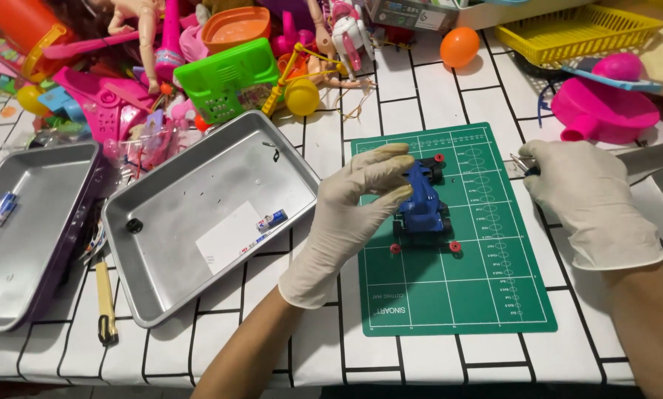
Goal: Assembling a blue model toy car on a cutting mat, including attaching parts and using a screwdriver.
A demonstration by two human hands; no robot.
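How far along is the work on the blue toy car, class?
Done, apparently: red wheels lie detached on the green cutting mat, and small parts sit in the metal tray. In hand: the left hand hovers at the blue toy car; the right hand grips a thin metal tool. Left: the car body looks still assembled.

The toy car (422, 199) is showing deep blue with black tyres, red wheel hubs (455, 246) lying at its five and seven o'clock; the cutting mat (464, 288) beneath is showing green with white grid lines; both gloves, left hand (354, 214) and right hand (590, 196), are showing off-white; the tablecloth (420, 96) is showing white with black brick lines; at the mat's nine o'clock the tray (198, 214) is gleaming silver; at twelve o'clock an orange ball (459, 46) is glowing.
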